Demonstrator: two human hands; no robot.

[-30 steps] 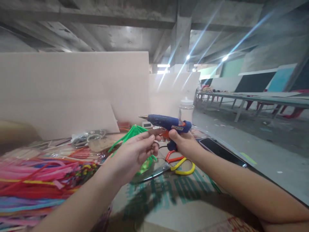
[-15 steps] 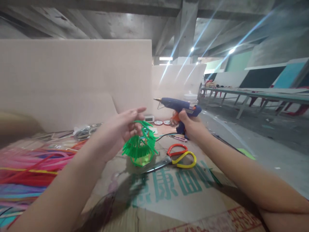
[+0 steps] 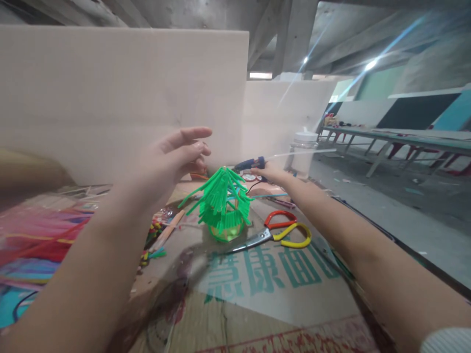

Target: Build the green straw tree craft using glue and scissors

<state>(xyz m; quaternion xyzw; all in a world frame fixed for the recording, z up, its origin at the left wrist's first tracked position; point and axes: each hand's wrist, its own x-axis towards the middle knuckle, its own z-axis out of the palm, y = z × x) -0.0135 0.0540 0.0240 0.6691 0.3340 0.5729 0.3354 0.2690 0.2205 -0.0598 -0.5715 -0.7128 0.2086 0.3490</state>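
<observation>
A small hut-like model [image 3: 224, 201] with a layered roof of green fuzzy strips stands upright on the printed board. My left hand [image 3: 180, 154] hovers above and left of it, with fingers apart and nothing in them. Beyond the model, my right hand [image 3: 265, 171] grips a blue hot glue gun [image 3: 249, 163] low over the back of the table; a translucent glue stick [image 3: 305, 153] juts from its rear. The handle and trigger are mostly hidden. Scissors [image 3: 267, 235] with one red and one yellow handle lie right of the model's base.
Bundles of coloured fuzzy strips [image 3: 40, 245] cover the left side. A clear bottle with a white lid [image 3: 303, 149] stands at the back right. Pale panels [image 3: 121, 98] rise behind the table, and a long table [image 3: 397, 137] is farther right.
My right hand has lowered the glue gun toward the back of the table and turned it. My left hand has lifted off the green model. The view has tilted down slightly.
</observation>
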